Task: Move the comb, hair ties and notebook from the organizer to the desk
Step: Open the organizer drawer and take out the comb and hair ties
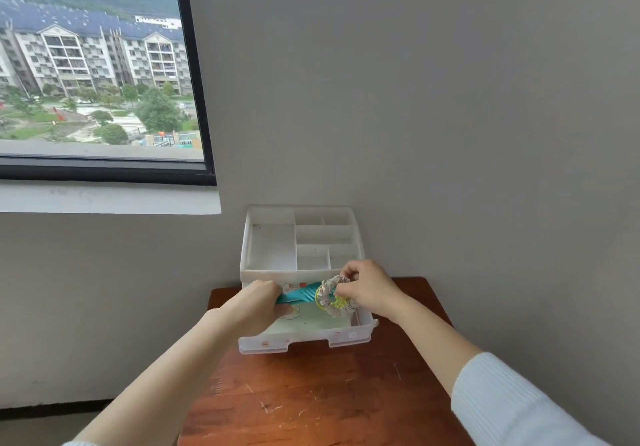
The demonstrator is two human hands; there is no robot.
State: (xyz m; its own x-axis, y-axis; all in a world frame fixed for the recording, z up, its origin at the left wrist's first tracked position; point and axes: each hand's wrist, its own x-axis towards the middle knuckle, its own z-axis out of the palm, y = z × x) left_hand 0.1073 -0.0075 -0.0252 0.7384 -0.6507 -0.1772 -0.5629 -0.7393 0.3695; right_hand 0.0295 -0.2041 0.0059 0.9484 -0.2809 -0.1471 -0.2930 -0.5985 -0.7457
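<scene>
- The white organizer point(301, 238) sits at the back of the wooden table point(329, 393), against the wall; its top compartments hold nothing I can see.
- Its drawer point(308, 340) is pulled out toward me, with the notebook point(311, 319) lying flat inside.
- My left hand point(258, 307) is closed around the teal comb point(299, 296), just above the notebook.
- My right hand point(369, 288) pinches the frilly hair ties point(334, 295), one yellow, over the drawer's right side.
- A window point(97, 65) lies off to the left.

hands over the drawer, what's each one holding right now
Left hand: closed on the teal comb.
Right hand: closed on the hair ties.
</scene>
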